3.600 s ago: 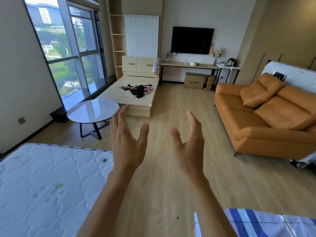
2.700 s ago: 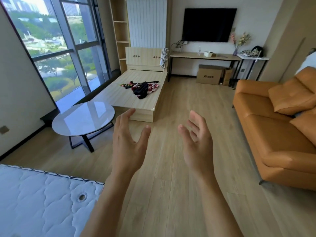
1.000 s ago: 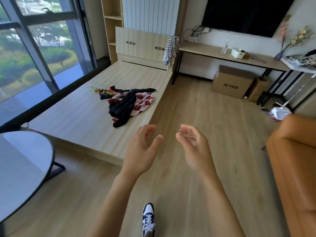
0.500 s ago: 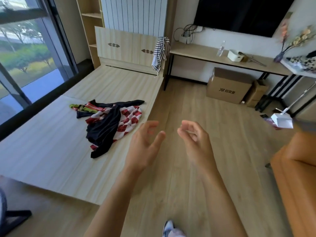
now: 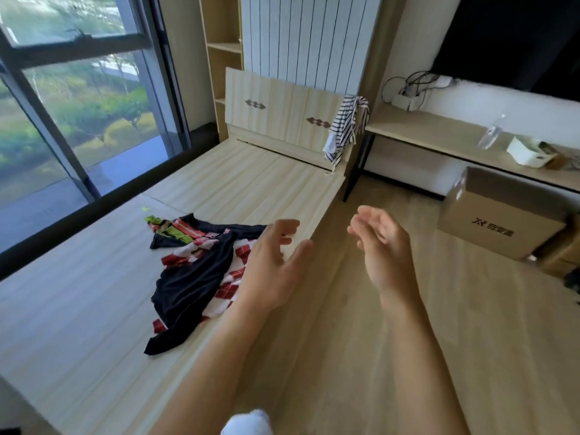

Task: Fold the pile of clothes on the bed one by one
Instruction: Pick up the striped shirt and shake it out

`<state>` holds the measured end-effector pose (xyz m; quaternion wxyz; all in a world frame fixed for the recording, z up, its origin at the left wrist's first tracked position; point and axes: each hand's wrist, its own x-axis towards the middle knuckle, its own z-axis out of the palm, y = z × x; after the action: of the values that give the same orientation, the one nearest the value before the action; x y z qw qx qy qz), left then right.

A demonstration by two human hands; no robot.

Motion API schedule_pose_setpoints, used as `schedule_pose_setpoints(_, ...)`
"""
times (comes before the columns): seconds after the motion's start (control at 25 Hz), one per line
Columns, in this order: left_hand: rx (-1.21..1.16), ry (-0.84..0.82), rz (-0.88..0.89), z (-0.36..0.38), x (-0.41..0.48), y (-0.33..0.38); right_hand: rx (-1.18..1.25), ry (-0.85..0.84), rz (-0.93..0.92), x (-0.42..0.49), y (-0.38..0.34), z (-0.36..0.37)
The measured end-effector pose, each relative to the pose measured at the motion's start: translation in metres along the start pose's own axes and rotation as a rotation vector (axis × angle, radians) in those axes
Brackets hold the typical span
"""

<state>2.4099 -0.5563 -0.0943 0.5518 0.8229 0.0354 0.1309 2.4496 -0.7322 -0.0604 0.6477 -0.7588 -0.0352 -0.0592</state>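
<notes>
Fingers (image 5: 287, 227) on your left hand (image 5: 270, 265) are loose and a little apart, and they hold nothing. Your right hand (image 5: 381, 246) is loose too, with its fingers (image 5: 365, 216) bent a little and its palm turned toward the left hand. It holds nothing. Both hands are up in the air with a gap between them.

The pile of clothes (image 5: 194, 277) lies on the bed (image 5: 78, 324), near the side edge closest to you. A black piece lies on top. Under it is a red and white checked piece, and a piece with green and red stripes sticks out at the far end. Your left hand hides the right edge of the pile, so you cannot tell if it touches the cloth.

A striped shirt (image 5: 345, 127) hangs over the corner of the headboard (image 5: 282, 111). Next to the bed is a long table (image 5: 439, 142) by the wall. A brown box (image 5: 499, 221) sits on the floor (image 5: 408, 356) in front of it.
</notes>
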Motion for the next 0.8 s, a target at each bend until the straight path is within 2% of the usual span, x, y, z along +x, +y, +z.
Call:
schedule_pose_setpoints(0.2,0.015,0.015,-0.029,0.055,0.130,-0.024,-0.038,-0.037,0.040,0.128,0.050,0.001)
schedule_pose_setpoints(0.36,0.024,-0.045,0.016,0.105,0.253,-0.045,-0.077,-0.016,0.024,0.250,0.073,0.002)
schedule_pose_setpoints(0.8,-0.002,-0.154,0.092,0.225,0.556,-0.031,-0.062,0.117,0.029,0.550,0.107,-0.024)
